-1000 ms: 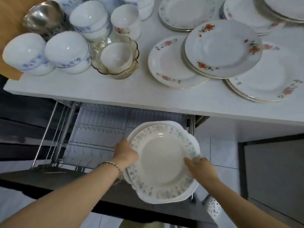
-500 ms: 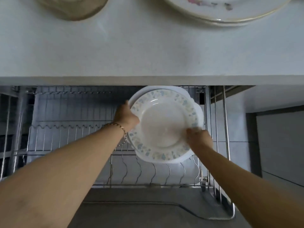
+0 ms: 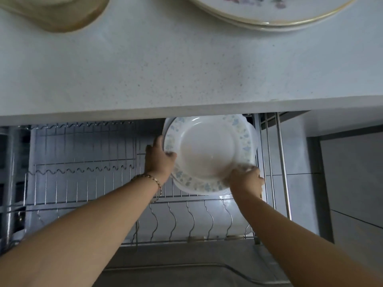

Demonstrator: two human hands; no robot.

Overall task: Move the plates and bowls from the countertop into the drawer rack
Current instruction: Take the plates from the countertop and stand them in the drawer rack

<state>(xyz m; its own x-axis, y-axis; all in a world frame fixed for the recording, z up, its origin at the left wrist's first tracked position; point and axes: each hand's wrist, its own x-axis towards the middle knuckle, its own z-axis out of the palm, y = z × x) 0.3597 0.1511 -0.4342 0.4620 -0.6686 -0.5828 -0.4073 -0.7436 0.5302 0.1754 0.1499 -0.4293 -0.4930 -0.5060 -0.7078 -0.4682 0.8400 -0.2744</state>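
A small stack of white plates (image 3: 209, 154), the top one rimmed with pale blue flowers, hangs tilted over the right side of the wire drawer rack (image 3: 83, 179), its far edge under the countertop lip. My left hand (image 3: 159, 156) grips the stack's left rim. My right hand (image 3: 246, 181) grips its lower right rim. The lower plates show only as white edges. On the countertop (image 3: 186, 69) above lie gold-rimmed floral plates (image 3: 269, 15) and the edge of an amber glass bowl (image 3: 68, 15).
The rack's wavy wire dividers (image 3: 192, 220) run along the front row and further rows sit to the left. Steel side rails (image 3: 281, 172) bound the drawer on the right, next to a grey cabinet wall. The drawer front lies below my arms.
My view has dropped toward the drawer. Both hands have carried the plate stack away from me and deeper into the rack's right side, partly under the countertop edge.
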